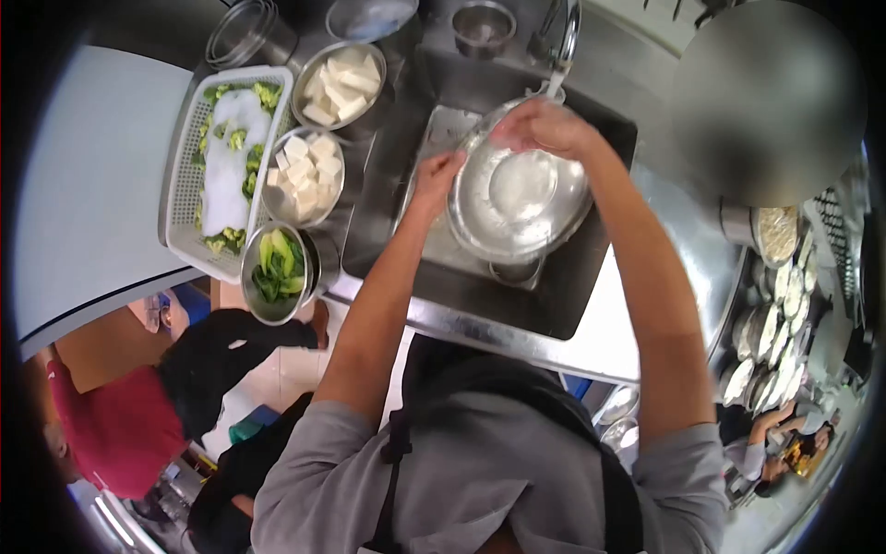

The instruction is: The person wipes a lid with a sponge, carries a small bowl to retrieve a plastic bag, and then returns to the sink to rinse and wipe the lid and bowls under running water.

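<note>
A wide, shiny metal bowl [521, 226] is tilted over the sink, its inside facing me. My left hand [437, 181] is closed on the bowl's left rim. Over the bowl's far part is my right hand [543, 127], its fingers stretched toward the left and slightly blurred; I see nothing held in them. Just beyond that hand, water runs from the faucet [565, 42] by the far rim. Whether the bowl contains water is hard to tell from the glare.
Left of the sink [374, 222] stand a white basket [175, 185] of broccoli, bowls of white blocks [343, 85] and cubes [305, 175], and a bowl of leafy greens [277, 272]. A small metal bowl [483, 28] sits behind. Other people are at lower left and lower right.
</note>
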